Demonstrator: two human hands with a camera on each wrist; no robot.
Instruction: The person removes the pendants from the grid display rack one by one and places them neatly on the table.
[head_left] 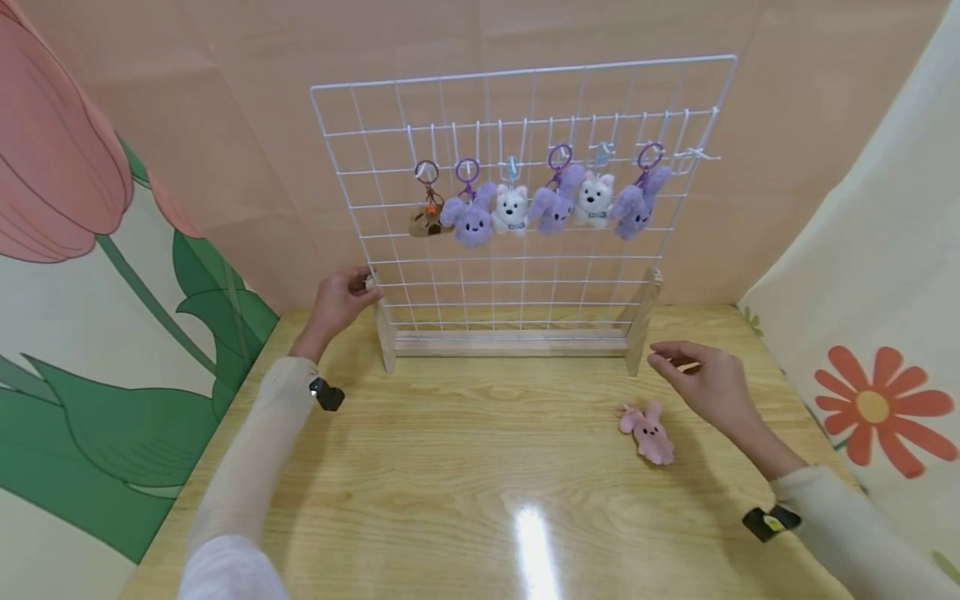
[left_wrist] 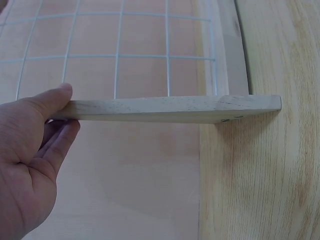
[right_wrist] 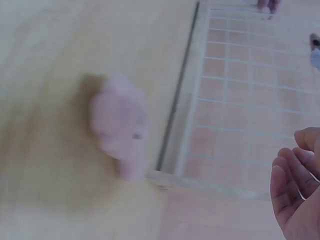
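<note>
While the left hand (head_left: 341, 302) has its grip on the top of the left wooden leg (head_left: 386, 337), thumb against fingers, the right hand's (head_left: 712, 385) grip is loose and holds nothing, near the right wooden leg (head_left: 641, 321). Below that hand a pink plush (head_left: 652, 437) lies on the desk (head_left: 420, 467); six plush charms (head_left: 554, 210) hang in a row on the white wire grid (head_left: 487, 75).
</note>
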